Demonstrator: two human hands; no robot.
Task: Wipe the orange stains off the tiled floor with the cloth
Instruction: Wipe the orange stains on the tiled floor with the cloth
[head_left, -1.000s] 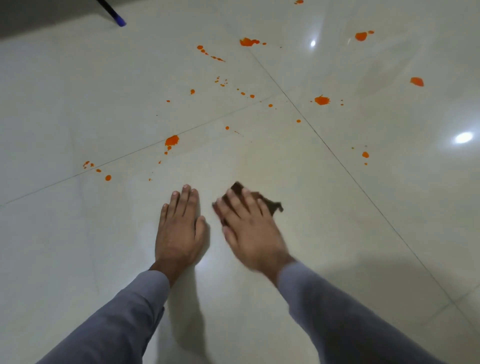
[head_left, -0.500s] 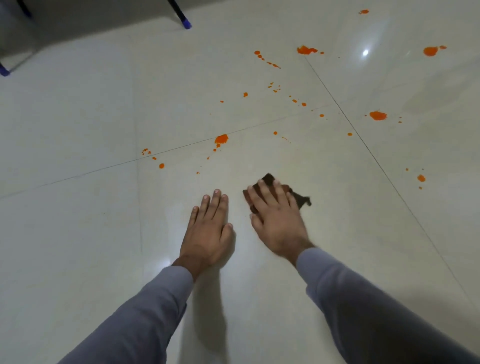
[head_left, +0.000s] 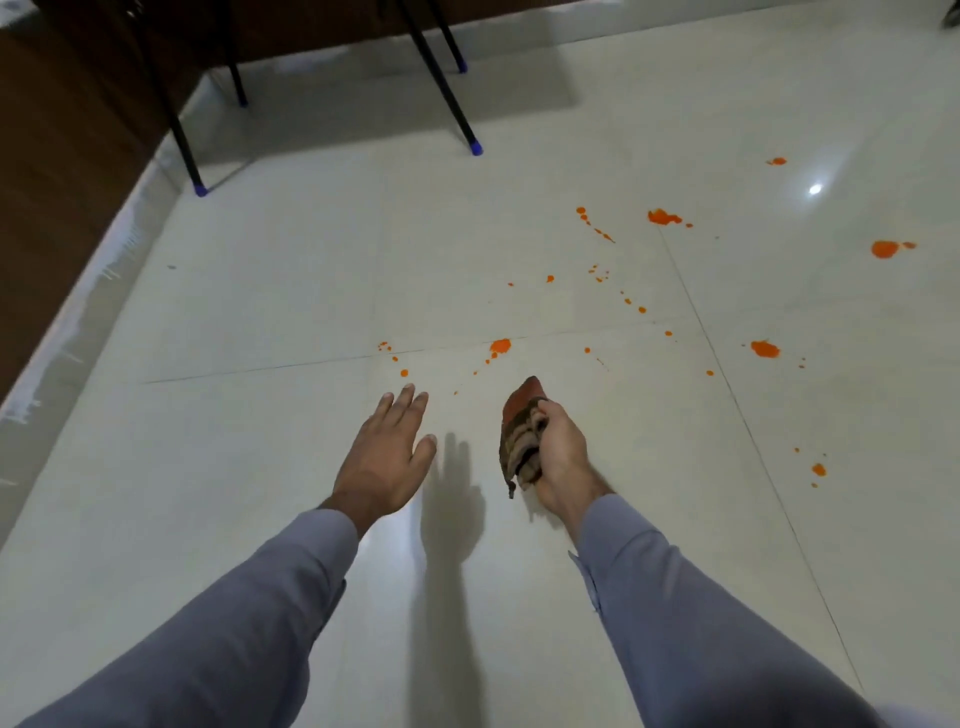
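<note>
Two hands reach out over the shiny pale floor (head_left: 260, 467). The right hand (head_left: 558, 452) has its fingers (head_left: 540, 415) curled tight round a bunched brown cloth (head_left: 519, 436), and one orange-stained corner of the cloth pokes out toward the spots. The left hand (head_left: 384, 457) holds nothing; its fingers are straight and close together, with the thumb out to the side, and its shadow lies on the tiles just beside it. I cannot tell if the cloth touches the floor. Many orange stains (head_left: 501, 345) dot the tiles past both hands, and the biggest blobs are far off to the right. Both arms wear grey sleeves (head_left: 675, 597). Thin black legs with blue feet (head_left: 475, 149) stand by the brown wall (head_left: 52, 156) at the back.
</note>
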